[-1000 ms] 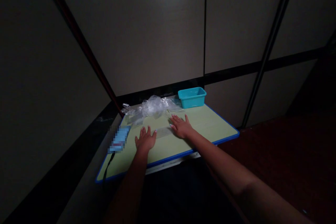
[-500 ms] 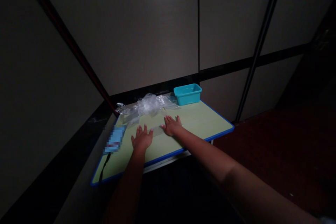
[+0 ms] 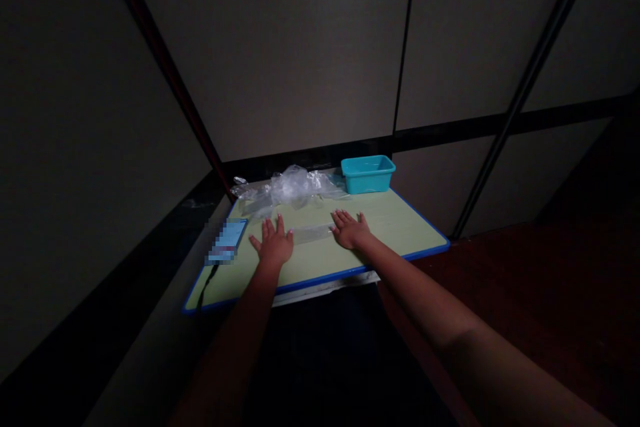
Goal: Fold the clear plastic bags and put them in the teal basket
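Between my hands a thin clear plastic strip or bag [image 3: 313, 234] lies flat on the pale yellow-green table [image 3: 315, 263]. My left hand [image 3: 274, 245] rests palm down at its left end, fingers spread. At the right end my right hand [image 3: 351, 231] lies flat with its fingers stretched out. Neither hand is wrapped round anything. Crumpled clear plastic bags [image 3: 296, 187] are heaped beyond my hands, near the back edge.
A turquoise basket [image 3: 369, 177] stands at the back right of the table. At the left edge lies a blue card-like item [image 3: 227, 241], partly pixelated, with a dark strap [image 3: 206, 285]. Cabinet panels [image 3: 300, 60] rise behind the table.
The view has shifted, so the table sits a little higher and further right. My hands are somewhat further apart, and more of the clear plastic shows between them.
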A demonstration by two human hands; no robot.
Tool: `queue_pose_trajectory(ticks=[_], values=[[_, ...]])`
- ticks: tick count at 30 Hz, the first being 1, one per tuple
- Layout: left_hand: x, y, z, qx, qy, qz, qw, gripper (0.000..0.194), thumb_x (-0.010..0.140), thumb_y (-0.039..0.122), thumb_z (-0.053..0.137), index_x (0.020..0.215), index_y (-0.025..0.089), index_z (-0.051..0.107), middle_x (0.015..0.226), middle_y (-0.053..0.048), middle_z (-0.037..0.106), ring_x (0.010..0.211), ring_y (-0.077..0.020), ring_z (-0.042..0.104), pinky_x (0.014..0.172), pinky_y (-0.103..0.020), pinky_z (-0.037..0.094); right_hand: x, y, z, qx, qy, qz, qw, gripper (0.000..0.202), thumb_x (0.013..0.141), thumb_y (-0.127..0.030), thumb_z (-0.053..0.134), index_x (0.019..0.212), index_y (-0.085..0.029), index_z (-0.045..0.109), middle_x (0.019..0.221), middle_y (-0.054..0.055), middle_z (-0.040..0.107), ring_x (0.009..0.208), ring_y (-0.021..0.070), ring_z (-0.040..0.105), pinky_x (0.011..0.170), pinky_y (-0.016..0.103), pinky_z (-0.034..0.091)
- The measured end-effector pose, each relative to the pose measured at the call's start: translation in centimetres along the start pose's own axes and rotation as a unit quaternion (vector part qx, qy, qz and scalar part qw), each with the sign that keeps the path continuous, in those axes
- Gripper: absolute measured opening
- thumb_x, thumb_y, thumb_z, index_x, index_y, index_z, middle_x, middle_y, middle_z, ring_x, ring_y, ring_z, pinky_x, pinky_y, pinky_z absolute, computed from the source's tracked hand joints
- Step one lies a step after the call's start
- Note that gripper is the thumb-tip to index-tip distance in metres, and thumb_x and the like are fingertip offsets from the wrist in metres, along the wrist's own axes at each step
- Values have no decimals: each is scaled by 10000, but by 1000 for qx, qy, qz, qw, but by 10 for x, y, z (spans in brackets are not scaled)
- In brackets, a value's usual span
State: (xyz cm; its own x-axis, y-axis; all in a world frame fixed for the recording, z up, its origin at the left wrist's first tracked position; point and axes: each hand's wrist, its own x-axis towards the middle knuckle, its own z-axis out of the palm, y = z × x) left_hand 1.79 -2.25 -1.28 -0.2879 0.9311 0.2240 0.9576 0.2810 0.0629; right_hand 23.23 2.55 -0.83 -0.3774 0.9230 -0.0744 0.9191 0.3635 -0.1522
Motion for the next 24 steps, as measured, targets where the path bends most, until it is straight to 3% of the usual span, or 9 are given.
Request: queue_pose_trajectory(ticks=[3,5,10,13,17,21,24], values=[[-9,9,-9,70,80,48,993,574,904,399,285,1443,216,214,1523,-115,106,1398,-262,-14,1047,-605,-68,0,-1,1,2,4,0,1000,584,920,-403,116,1464,-199,55,1526,37,27,1392,193,19,1049,593,-5],[-12,21,-14,94,84,69,990,565,896,386,312,1427,197,270,1525,-103,100,1397,-250,-54,1054,-577,-102,0,-1,1,6,5,0,1000,581,920,-398,119,1464,-202,64,1526,39,33,1392,197,18,1050,592,-7],[-9,61,-13,14,-34,101,994,590,906,446,221,1438,192,234,1522,-72,125,1400,-204,49,1089,-531,111,-1,-1,1,16,10,2,1000,581,922,-407,85,1463,-195,79,1527,42,48,1392,196,16,1049,594,-8],[-3,77,-6,-22,-76,110,991,603,903,462,199,1448,205,191,1525,-46,103,1399,-202,62,1090,-533,115,-2,0,2,22,26,-2,999,577,928,-404,60,1464,-191,71,1528,44,50,1392,188,3,1056,581,11],[1,81,1,-42,-125,111,985,607,899,472,188,1455,235,144,1527,-40,63,1399,-214,57,1076,-580,63,-7,0,5,21,80,-8,997,571,931,-390,64,1465,-188,71,1528,33,38,1392,178,2,1066,564,24],[1,79,4,-54,-140,111,982,619,897,488,150,1455,219,146,1528,-57,50,1399,-214,52,1075,-578,89,-9,-2,8,3,143,-56,988,571,929,-396,100,1463,-196,116,1522,27,88,1392,177,36,1064,539,-94],[-1,79,3,-52,-138,112,983,605,904,462,144,1460,224,114,1529,-50,54,1399,-209,49,1081,-563,102,-7,-3,10,5,106,-80,991,579,927,-425,94,1458,-204,156,1513,36,153,1389,186,80,1067,530,-94]])
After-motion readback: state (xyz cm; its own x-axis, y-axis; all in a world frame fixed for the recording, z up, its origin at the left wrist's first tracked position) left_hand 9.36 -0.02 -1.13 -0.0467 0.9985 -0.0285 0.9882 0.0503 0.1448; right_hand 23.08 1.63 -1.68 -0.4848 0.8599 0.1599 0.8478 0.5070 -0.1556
